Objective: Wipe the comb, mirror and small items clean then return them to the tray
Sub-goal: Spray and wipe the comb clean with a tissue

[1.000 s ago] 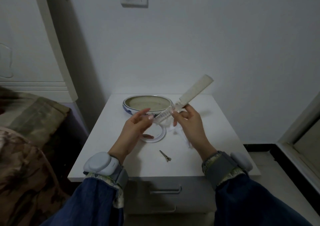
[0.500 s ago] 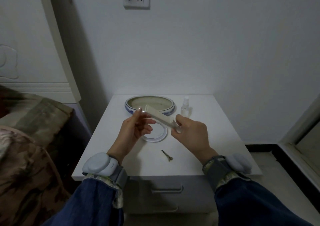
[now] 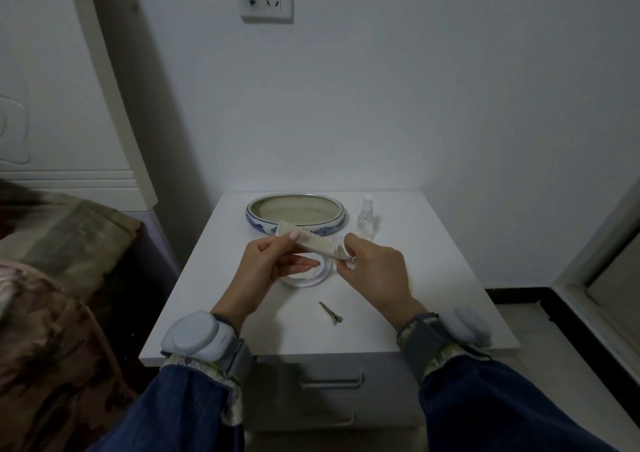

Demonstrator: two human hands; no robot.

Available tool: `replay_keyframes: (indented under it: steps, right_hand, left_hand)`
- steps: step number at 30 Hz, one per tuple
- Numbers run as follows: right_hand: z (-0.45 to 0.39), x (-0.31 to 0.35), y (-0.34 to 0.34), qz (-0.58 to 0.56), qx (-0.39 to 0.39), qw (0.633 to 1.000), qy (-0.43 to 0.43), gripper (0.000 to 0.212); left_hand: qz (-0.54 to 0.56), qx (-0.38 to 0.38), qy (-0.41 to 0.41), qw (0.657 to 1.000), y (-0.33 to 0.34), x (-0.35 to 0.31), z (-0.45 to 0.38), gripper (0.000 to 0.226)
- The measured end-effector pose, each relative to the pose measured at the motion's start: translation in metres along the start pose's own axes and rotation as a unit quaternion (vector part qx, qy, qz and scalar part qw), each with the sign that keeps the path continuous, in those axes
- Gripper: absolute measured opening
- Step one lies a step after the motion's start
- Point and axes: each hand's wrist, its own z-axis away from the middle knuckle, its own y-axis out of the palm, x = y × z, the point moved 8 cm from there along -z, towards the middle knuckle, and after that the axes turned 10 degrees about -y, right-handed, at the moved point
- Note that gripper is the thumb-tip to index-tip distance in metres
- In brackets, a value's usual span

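Head view: comb (image 3: 313, 246) held in the air between both hands, above the table (image 3: 433, 278) and just in front of the tray (image 3: 256, 213); left hand (image 3: 266, 267) pinching the comb's far-left end, thumb on top, other fingers half-spread beneath; right hand (image 3: 375, 267) curled round the comb's near-right end, with a scrap of white wipe (image 3: 349, 261) bunched there between fingers and comb; comb long, flat and pale, finely ribbed with teeth, tilted down from left to right; directly under the hands, flat on the table and partly hidden by them, a round mirror (image 3: 311, 280) with a smooth white rim; nearer the front edge, lying apart from everything else, a small slim metal hair clip (image 3: 331, 313), dull grey and pointed at one end; tray a shallow oval ceramic dish, white with blue painting on the outer wall and a dull beige inside, set at the back of the table near the wall; just right of it a small clear spray bottle (image 3: 366, 213) with a white cap, standing upright; table top matt white and square-cornered, a drawer front with a recessed handle below; grey padded bands on both wrists, blue denim sleeves behind them.
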Motion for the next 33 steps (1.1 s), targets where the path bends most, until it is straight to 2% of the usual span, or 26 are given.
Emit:
replay_keyframes:
  steps: [8,11,13,15,18,21,26,30,33]
  right_hand:
    - [0.003,-0.013,0.003,-0.036,0.007,0.998,0.047,0.041]
    - [0.004,-0.023,0.003,-0.156,0.030,0.981,0.111,0.027]
    - [0.006,-0.032,0.004,-0.271,0.021,0.947,0.170,0.018]
    - [0.009,-0.039,0.006,-0.330,0.013,0.920,0.212,0.020]
    - [0.014,-0.039,0.023,-0.365,0.080,0.897,0.237,0.026]
    - [0.018,-0.040,0.037,-0.311,0.130,0.914,0.227,0.029]
    - [0.005,-0.061,0.016,-0.266,-0.037,0.919,0.290,0.020]
    - [-0.006,-0.070,0.032,-0.319,-0.045,0.891,0.321,0.053]
    - [-0.004,-0.076,0.048,-0.363,-0.031,0.860,0.358,0.065]
  left_hand:
    - [0.053,-0.097,0.031,0.993,-0.023,-0.003,-0.004,0.026]
    - [0.090,-0.136,0.047,0.986,-0.035,-0.003,-0.004,0.028]
    - [0.130,-0.166,0.061,0.976,-0.047,-0.003,-0.005,0.028]
    - [0.178,-0.193,0.082,0.961,-0.059,-0.004,-0.005,0.029]
    - [0.236,-0.206,0.100,0.944,-0.067,-0.004,-0.003,0.029]
    - [0.247,-0.198,0.106,0.943,-0.066,-0.004,-0.003,0.029]
    - [0.246,-0.191,0.089,0.946,-0.063,0.000,-0.007,0.029]
    - [0.246,-0.188,0.082,0.947,-0.064,0.002,-0.007,0.028]
    - [0.258,-0.191,0.080,0.944,-0.064,0.000,-0.005,0.027]
